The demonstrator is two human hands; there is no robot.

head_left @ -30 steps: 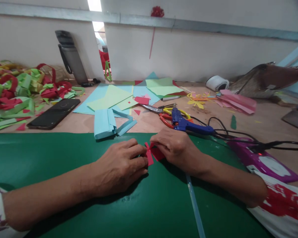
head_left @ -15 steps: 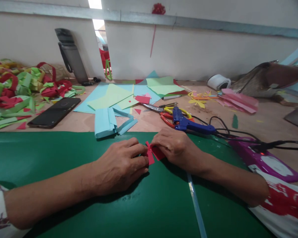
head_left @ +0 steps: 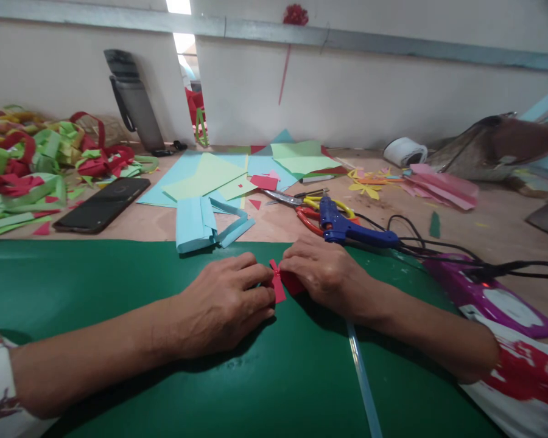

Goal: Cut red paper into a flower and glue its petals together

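Observation:
A small red paper piece, with a narrow tip at the top and flaps spreading below, is held over the green mat. My left hand has its fingers closed on the left side of it. From the right, my right hand pinches its other side, hiding part of the flap. Just behind the hands lie a folded light-blue paper bag and a blue glue gun. A clear glue stick or strip lies below my right wrist.
Red-and-yellow-handled scissors touch the glue gun area. Black cables run to a purple power strip at right. A phone, paper scraps and a bottle stand or lie at left. Coloured sheets lie behind.
The view has shifted very slightly. Both hands keep hold of the red paper piece, and the right fingers now cover a little more of its right flap.

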